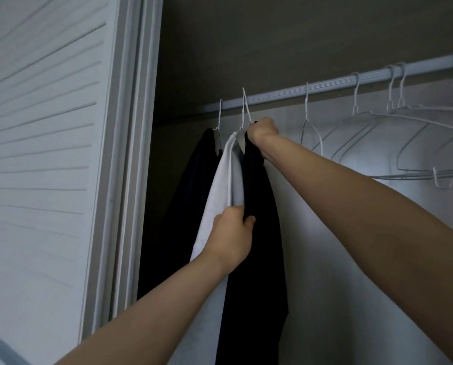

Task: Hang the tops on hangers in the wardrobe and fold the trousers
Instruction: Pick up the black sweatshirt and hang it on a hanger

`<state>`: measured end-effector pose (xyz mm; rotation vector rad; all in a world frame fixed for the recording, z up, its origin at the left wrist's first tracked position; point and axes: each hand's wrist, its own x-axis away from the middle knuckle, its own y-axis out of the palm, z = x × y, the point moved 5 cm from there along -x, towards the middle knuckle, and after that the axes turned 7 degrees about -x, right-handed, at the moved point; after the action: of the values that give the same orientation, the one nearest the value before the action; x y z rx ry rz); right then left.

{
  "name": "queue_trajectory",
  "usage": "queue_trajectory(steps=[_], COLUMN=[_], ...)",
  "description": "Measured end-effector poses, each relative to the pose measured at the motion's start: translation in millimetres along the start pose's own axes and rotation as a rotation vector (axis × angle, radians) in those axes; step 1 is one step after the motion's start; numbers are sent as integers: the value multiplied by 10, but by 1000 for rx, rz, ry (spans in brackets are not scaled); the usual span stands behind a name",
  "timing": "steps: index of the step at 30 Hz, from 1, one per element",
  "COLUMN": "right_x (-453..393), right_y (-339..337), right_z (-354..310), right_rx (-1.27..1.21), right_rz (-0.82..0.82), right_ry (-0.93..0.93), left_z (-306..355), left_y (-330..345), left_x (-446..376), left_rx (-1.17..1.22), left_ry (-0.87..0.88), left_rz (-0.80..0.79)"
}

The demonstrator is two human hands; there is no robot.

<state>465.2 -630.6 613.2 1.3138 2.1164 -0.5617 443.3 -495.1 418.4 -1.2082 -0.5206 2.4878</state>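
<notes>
Dim wardrobe interior, white rail (pixel 338 81) sloping across the top, louvred door (pixel 41 127) far left of the rail. Under the rail's left end, three tops side by side on wire hangers: dark top (pixel 191 193), white top (pixel 225 175), black top (pixel 257 233). Right hand (pixel 262 129) just below the rail, fist clamped on the black top's hanger neck. Left hand (pixel 232 233) lower down, fingers curled round the black top's edge, touching the white top. Bare hangers (pixel 394 133) along the rail's right part.
</notes>
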Motion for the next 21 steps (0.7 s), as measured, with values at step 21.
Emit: queue_trajectory(steps=[21], right_x=[390], right_y=[-419], right_z=[-4], right_rx=[26], right_rz=[-168], right_ry=[-26], left_z=[41], left_y=[-38], left_x=[640], left_rx=[-29], left_ry=[-39], left_rz=[-71])
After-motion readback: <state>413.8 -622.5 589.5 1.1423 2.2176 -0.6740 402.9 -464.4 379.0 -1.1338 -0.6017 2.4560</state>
